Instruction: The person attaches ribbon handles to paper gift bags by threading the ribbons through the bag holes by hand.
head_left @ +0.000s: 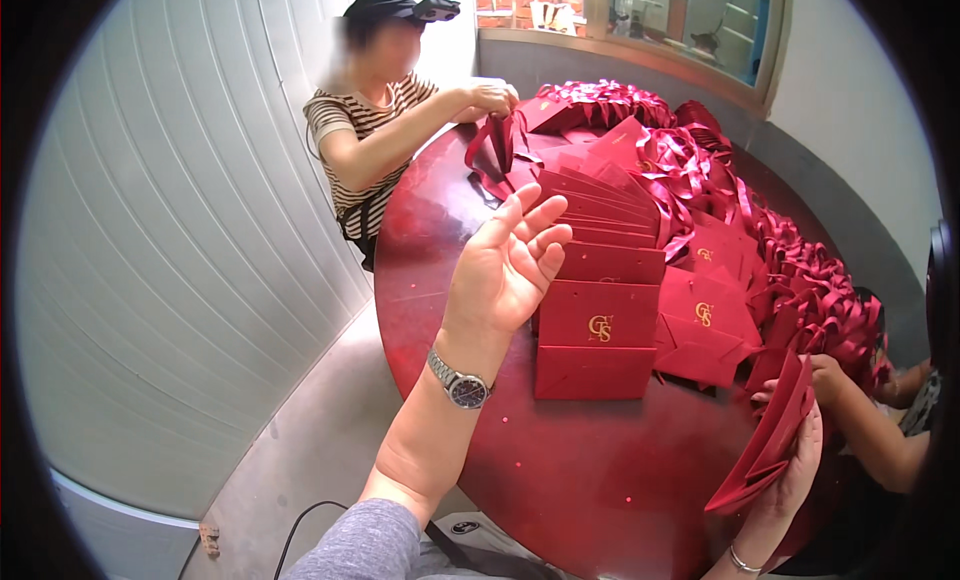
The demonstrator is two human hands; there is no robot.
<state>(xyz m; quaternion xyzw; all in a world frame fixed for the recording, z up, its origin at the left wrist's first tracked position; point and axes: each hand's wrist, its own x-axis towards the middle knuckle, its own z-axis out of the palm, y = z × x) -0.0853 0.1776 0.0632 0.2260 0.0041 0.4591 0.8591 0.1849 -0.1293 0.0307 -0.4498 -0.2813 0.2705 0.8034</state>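
My left hand, with a metal wristwatch on its wrist, is raised palm up over the round red table. Its fingers are spread and loosely curled, holding nothing. Just right of it lies an overlapping row of flat red paper bags with a gold emblem. At the lower right my right hand, wearing a thin bracelet, grips a folded red paper bag by its side; whether it is one or more I cannot tell. Another person's hand is close to that bag's upper end.
More red bags with ribbon handles are heaped along the table's far and right side. Across at the far left, a person in a striped shirt handles a bag. A ribbed pale wall stands at left, a window behind.
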